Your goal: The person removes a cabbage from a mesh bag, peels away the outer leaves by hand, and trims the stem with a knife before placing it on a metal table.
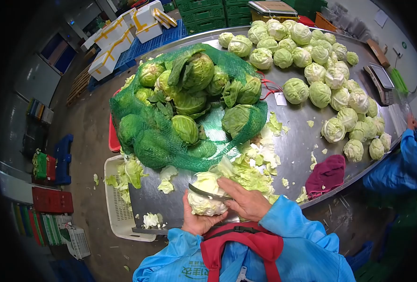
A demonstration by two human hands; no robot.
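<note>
Near the table's front edge, my left hand [198,218] cups a pale trimmed cabbage [207,205] from below and the left. My right hand [246,199] grips a dark curved knife [203,192], whose blade lies across the cabbage's upper side. Just beyond and to the right, loose cut leaves [253,174] are piled on the metal table [293,127]. A green mesh bag [166,145] lies open farther back, with several untrimmed cabbages [185,129] inside it.
Several trimmed cabbages [319,94] cover the table's back right. A maroon cloth [326,176] lies at the right edge. A scale [380,82] stands beyond, near a co-worker's blue sleeve [403,162]. At front left, a white basket [117,207] holds leaves.
</note>
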